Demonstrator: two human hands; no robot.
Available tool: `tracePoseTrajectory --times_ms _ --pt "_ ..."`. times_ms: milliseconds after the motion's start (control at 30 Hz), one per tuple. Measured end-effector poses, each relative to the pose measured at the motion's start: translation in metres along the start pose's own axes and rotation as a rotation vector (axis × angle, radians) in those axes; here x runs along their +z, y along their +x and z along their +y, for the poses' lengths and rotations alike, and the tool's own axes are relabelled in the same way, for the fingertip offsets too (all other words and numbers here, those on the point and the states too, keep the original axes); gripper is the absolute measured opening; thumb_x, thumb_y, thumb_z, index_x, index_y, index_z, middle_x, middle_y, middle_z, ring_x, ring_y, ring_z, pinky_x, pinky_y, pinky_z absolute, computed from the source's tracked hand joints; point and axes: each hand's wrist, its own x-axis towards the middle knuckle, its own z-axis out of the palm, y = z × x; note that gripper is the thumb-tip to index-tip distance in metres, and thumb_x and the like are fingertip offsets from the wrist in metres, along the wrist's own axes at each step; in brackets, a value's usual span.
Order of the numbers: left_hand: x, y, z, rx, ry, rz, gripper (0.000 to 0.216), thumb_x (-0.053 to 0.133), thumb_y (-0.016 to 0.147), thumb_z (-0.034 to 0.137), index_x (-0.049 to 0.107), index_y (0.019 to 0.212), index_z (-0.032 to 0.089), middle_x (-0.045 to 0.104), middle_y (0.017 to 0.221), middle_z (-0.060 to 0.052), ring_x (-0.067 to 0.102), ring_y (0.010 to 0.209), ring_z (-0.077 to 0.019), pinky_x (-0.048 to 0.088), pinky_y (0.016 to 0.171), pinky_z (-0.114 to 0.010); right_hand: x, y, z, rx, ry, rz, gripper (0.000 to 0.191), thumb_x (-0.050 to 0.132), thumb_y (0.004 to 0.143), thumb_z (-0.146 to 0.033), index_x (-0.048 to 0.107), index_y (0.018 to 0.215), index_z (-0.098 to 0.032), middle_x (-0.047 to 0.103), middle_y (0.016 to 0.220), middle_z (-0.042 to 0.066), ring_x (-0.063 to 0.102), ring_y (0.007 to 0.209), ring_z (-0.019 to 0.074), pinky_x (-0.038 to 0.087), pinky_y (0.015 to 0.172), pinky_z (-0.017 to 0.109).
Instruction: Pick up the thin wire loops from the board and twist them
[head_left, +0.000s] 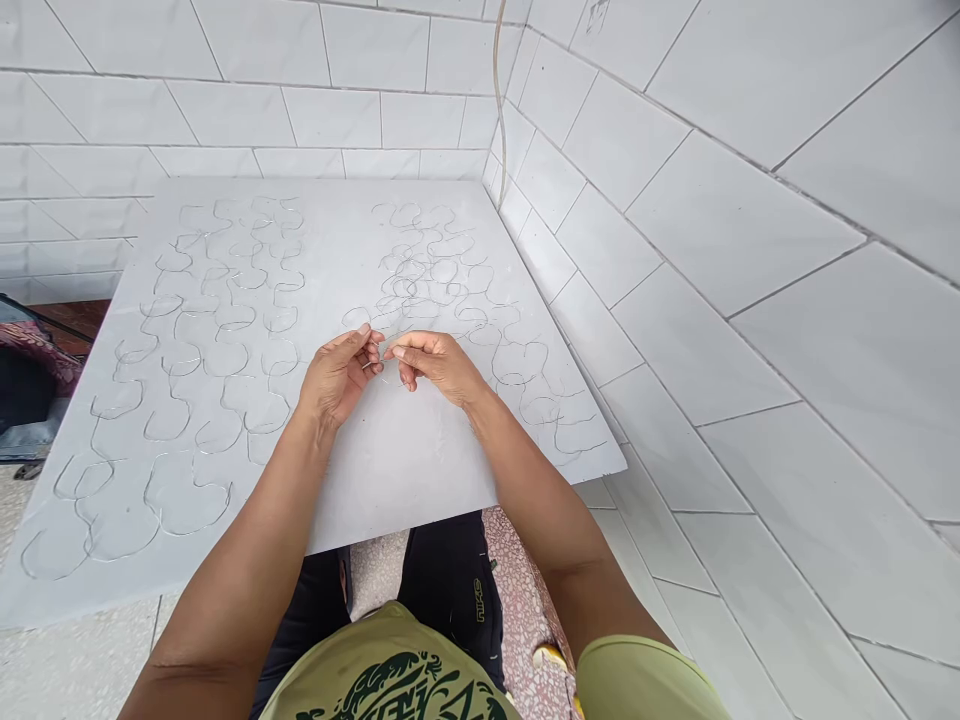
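Both my hands meet over the middle of a white board [420, 470]. My left hand [339, 372] and my right hand [433, 362] each pinch one end of a thin bent wire piece [382, 358], fingertips almost touching. Many similar curved wire shapes [210, 330] lie spread in rows on the left half of the board. A denser heap of wire shapes [435, 280] lies just beyond my right hand.
White tiled walls [712, 230] enclose the board at the back and right. A thin cord [496, 90] hangs down the corner. Dark cloth and a patterned fabric [30, 370] lie at the far left. My knees in black trousers [442, 580] sit under the board's near edge.
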Motion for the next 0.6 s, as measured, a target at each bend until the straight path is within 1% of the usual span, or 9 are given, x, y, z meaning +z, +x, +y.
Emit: tracePoseTrajectory --times_ms 133,267,333,433,600 --pt "-0.001 0.001 0.001 0.000 -0.050 0.026 0.023 0.084 0.081 0.037 0.074 0.079 0.016 0.062 0.077 -0.002 0.054 0.065 -0.0089 0.048 0.064 -0.025 0.005 -0.002 0.000 -0.035 -0.152 0.039 0.032 0.069 0.091 -0.049 0.069 0.091 -0.018 0.056 0.056 -0.005 0.050 0.052 0.0097 0.046 0.056 0.024" --pt "0.000 0.001 0.000 0.002 0.026 0.023 0.026 0.084 0.080 0.038 0.074 0.077 0.015 0.057 0.068 -0.001 0.052 0.062 -0.0091 0.046 0.061 -0.024 0.011 -0.003 0.001 -0.122 -0.315 0.073 0.032 0.063 0.095 -0.050 0.069 0.089 -0.019 0.053 0.054 -0.006 0.046 0.049 0.0088 0.042 0.055 0.023" --pt "-0.001 0.001 -0.001 0.000 0.059 0.020 0.030 0.084 0.080 0.042 0.075 0.076 0.014 0.056 0.067 -0.001 0.052 0.062 -0.0092 0.045 0.059 -0.024 0.011 -0.004 0.001 -0.157 -0.361 0.079 0.032 0.060 0.097 -0.048 0.069 0.087 -0.019 0.053 0.054 -0.006 0.046 0.050 0.0088 0.042 0.057 0.024" --pt "-0.001 0.001 -0.001 -0.036 0.061 0.012 0.035 0.084 0.080 0.045 0.075 0.074 0.012 0.054 0.066 -0.002 0.050 0.061 -0.0091 0.042 0.057 -0.025 0.009 -0.006 0.000 -0.142 -0.397 0.079 0.032 0.060 0.097 -0.047 0.068 0.083 -0.020 0.054 0.055 -0.005 0.048 0.052 0.0092 0.042 0.058 0.023" --pt "-0.001 0.001 -0.001 -0.097 0.041 -0.034 0.034 0.086 0.078 0.043 0.074 0.073 0.012 0.053 0.063 -0.002 0.048 0.058 -0.0097 0.039 0.054 -0.027 0.006 -0.008 -0.006 -0.086 -0.438 0.112 0.035 0.059 0.097 -0.050 0.066 0.077 -0.021 0.056 0.057 -0.003 0.049 0.054 0.0104 0.042 0.057 0.023"
